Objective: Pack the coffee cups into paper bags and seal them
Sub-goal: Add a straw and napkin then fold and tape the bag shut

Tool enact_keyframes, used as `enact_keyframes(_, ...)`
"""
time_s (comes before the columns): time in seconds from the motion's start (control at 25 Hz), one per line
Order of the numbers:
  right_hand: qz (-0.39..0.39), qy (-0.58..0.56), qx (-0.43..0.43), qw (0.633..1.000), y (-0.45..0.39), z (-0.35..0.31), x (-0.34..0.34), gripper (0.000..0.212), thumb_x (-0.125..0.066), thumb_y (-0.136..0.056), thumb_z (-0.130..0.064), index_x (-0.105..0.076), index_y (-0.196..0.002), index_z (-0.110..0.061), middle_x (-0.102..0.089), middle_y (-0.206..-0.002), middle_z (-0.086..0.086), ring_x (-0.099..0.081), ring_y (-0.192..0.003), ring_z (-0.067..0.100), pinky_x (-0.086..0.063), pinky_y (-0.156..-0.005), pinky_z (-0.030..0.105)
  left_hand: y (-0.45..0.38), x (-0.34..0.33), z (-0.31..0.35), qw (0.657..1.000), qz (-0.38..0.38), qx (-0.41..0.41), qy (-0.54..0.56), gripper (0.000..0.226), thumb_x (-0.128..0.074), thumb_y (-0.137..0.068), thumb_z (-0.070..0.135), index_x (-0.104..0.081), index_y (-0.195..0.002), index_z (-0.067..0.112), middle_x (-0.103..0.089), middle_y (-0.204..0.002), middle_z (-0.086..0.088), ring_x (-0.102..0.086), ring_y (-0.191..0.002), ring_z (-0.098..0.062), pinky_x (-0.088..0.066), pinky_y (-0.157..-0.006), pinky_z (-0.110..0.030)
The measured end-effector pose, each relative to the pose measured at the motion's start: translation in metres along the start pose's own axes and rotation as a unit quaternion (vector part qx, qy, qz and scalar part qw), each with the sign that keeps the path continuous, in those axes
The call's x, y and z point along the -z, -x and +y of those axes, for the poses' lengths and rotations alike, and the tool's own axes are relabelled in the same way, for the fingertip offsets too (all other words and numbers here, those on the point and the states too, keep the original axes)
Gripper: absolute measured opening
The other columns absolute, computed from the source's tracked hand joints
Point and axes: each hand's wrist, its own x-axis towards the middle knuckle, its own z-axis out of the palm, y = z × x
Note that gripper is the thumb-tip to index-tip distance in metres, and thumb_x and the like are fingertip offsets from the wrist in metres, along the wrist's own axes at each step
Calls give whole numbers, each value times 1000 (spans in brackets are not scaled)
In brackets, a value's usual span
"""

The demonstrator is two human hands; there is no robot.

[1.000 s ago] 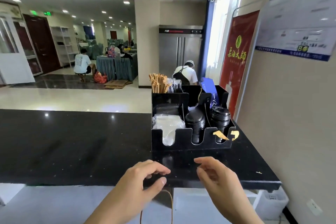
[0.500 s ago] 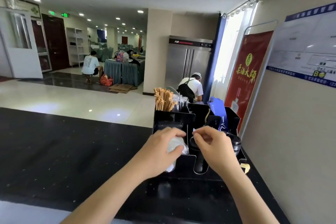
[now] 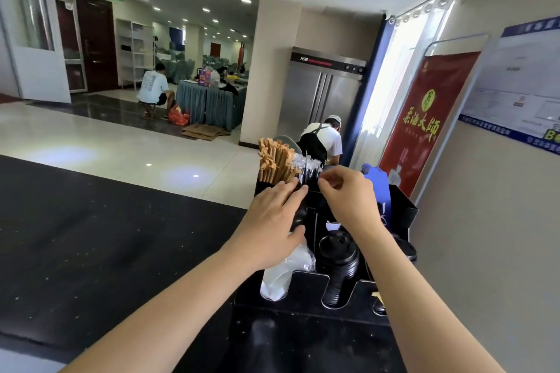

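A black organiser (image 3: 309, 285) stands on the dark counter (image 3: 106, 239). Its back compartments hold brown paper-wrapped sticks (image 3: 274, 163) and clear-wrapped straws (image 3: 306, 168). My left hand (image 3: 272, 218) reaches over the organiser with fingers straight, its fingertips at the base of the straws. My right hand (image 3: 345, 194) has its fingers curled at the straw bundle and seems to pinch the wrapped straws. Black cup lids (image 3: 338, 257) and a bag of clear lids (image 3: 283, 269) fill the front slots. No coffee cup or paper bag is in view.
A blue item (image 3: 377, 182) stands in the organiser's right rear compartment. A beige wall (image 3: 485, 236) with a red banner (image 3: 424, 118) runs close on the right. A person in an apron (image 3: 321, 142) bends behind the counter; another sits at a far table.
Both hands rose from the counter's front edge, passed over the organiser's front slots, and now reach its back compartment at the straws. The view shifted closer.
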Motion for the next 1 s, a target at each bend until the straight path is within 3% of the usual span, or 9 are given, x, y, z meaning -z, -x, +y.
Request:
enact_keyframes(0.2, -23, 85, 9, 996, -35, -2, -24, 17, -70, -91, -29, -75, -103, -19, -75, -92, -2, -69, -87, 20, -59, -74, 37, -9, -13, -6, 999, -35, 19, 19, 72, -48, -104, 40, -9, -163, 24, -8, -171, -1, -3, -157, -17, -5, -125, -35)
enact_keyframes(0.4, -51, 163, 3, 985, -44, -3, -45, 29, -74, -84, -47, -75, -100, -22, -74, -92, 1, -69, -91, 24, -56, -78, 38, -10, -17, -13, 999, -28, 14, 12, 71, -51, -102, 40, -16, -162, 23, -11, -169, 1, -4, -157, -18, -9, -124, -35)
enact_keyframes(0.52, -63, 136, -6, 989, -45, -5, -50, 16, -76, -85, -40, -68, -82, -26, -74, -88, 1, -69, -92, 24, -54, -82, 37, -11, -18, -15, 999, -26, 13, 16, 69, -53, -101, 40, -23, -160, 23, -14, -168, 2, -8, -156, -18, -16, -123, -38)
enact_keyframes(0.64, -80, 68, -28, 994, -46, -4, -49, 16, -78, -85, -32, -64, -80, -26, -70, -84, -2, -68, -88, 22, -56, -83, 40, -10, -17, -15, 999, -41, 18, 26, 66, -54, -100, 40, -26, -159, 24, -11, -168, 2, -4, -157, -17, -18, -122, -40)
enact_keyframes(0.76, -74, 18, -38, 996, -45, 0, -45, 14, -79, -86, -27, -68, -90, -20, -63, -79, -7, -64, -81, 17, -51, -73, 31, -9, -16, -16, 998, -53, 23, 40, 60, -55, -100, 40, -34, -155, 24, -7, -169, 3, 1, -157, -16, -16, -122, -40)
enact_keyframes(0.92, -70, -10, -42, 997, -41, 3, -37, 20, -72, -92, -18, -72, -112, -16, -69, -89, 0, -65, -88, 19, -54, -78, 32, -9, -17, -15, 996, -66, 24, 45, 53, -54, -101, 39, -40, -150, 25, -2, -170, 4, 6, -157, -15, -15, -122, -41)
enact_keyframes(1.0, -49, -17, -39, 998, -40, 4, -34, 19, -67, -96, -19, -74, -114, -17, -68, -88, -2, -64, -87, 16, -53, -77, 31, -8, -16, -15, 996, -74, 24, 47, 51, -54, -101, 39, -41, -149, 25, 2, -171, 5, 9, -157, -14, -14, -122, -41)
